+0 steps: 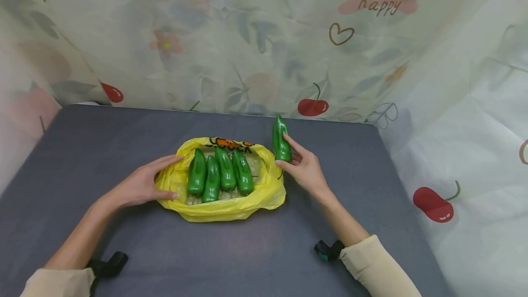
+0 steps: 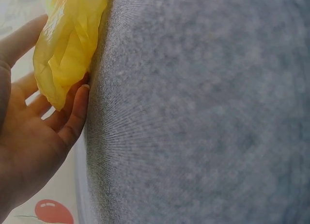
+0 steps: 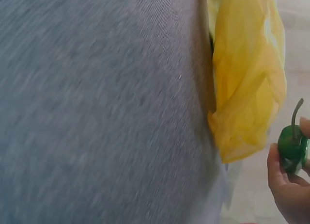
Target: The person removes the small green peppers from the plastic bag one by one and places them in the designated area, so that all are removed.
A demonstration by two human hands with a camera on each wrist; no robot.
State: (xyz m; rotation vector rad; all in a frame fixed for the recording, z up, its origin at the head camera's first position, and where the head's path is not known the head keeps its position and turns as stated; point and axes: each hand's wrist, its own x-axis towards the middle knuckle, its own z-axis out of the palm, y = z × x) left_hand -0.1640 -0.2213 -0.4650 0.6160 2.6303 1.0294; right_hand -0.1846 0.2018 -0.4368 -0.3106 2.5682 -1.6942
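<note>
My right hand (image 1: pixel 306 170) grips a green pepper (image 1: pixel 281 139) upright by its lower end, just past the right rim of a yellow plastic bag (image 1: pixel 231 212). In the right wrist view that pepper (image 3: pixel 291 145) shows its thin curved stem, with the fingers around its sides. At the bag's left end, my left hand (image 1: pixel 142 182) holds the rim between a spread thumb and fingers. The left wrist view shows the fingers (image 2: pixel 77 112) bent around the yellow plastic. Inside the wide-mouthed bag several glossy green peppers (image 1: pixel 225 168) lie side by side.
A dark grey cloth-covered table (image 1: pixel 247 255) lies under the bag. Behind it hangs a pale curtain (image 1: pixel 264 35) printed with cherries, flowers and hearts, and another printed sheet (image 1: pixel 466 150) is at the right. Each wrist wears a black strap mount (image 1: pixel 109 265).
</note>
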